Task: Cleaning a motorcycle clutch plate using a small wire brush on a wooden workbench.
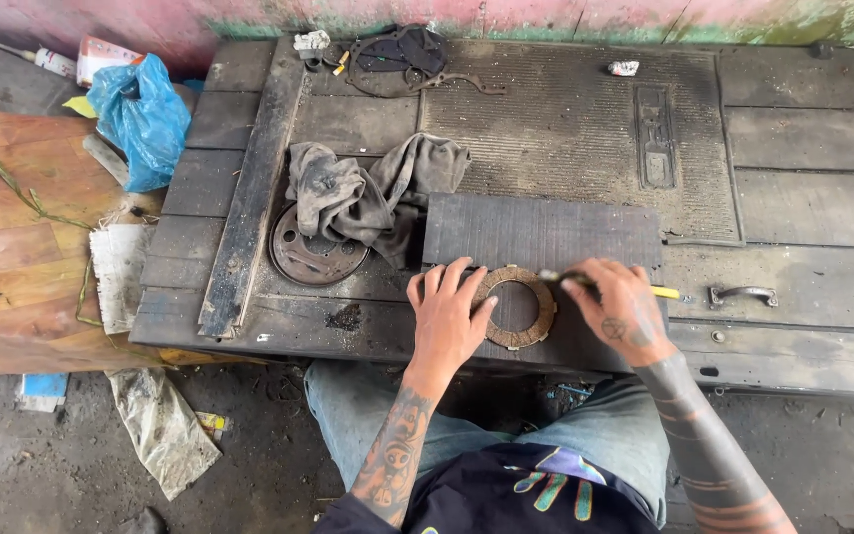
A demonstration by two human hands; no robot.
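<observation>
A brown friction ring (pixel 516 307) with a notched rim lies flat on a dark ribbed mat (pixel 541 232) at the front of a wooden bench. My left hand (pixel 447 316) rests on the ring's left edge with fingers spread, pinning it down. My right hand (pixel 620 307) grips a thin yellow-handled tool (pixel 666 292) whose tip reaches the ring's upper right edge.
A dirty grey rag (pixel 368 193) drapes over a round metal plate (pixel 308 252) to the left. A black gasket and cover (pixel 402 59) lie at the back. A blue plastic bag (pixel 140 119) sits far left. A metal handle (pixel 740 294) is at right.
</observation>
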